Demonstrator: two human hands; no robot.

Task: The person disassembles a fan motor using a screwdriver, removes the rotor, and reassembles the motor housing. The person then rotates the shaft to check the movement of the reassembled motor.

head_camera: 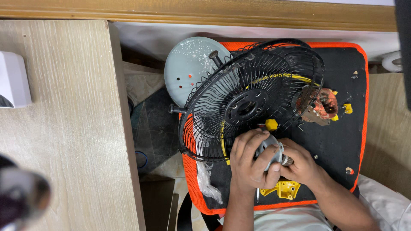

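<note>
My left hand (250,160) and my right hand (302,164) both grip a small round grey metal motor part (270,149) between them, low over a black pad with an orange rim (363,124). Just above my hands stands a black wire fan guard (252,98), tilted on its edge, with a yellow cable running through it. A copper-wound motor stator (322,106) lies at the guard's right side. A yellow plastic piece (286,189) rests on the pad under my wrists, and a small yellow knob (271,125) sits by the guard.
A pale grey round fan base (188,68) lies behind the guard. A light wooden tabletop (64,128) fills the left, with a white box (13,79) at its edge. A crumpled clear plastic bag (207,182) hangs at the pad's left. Small screws are scattered on the pad.
</note>
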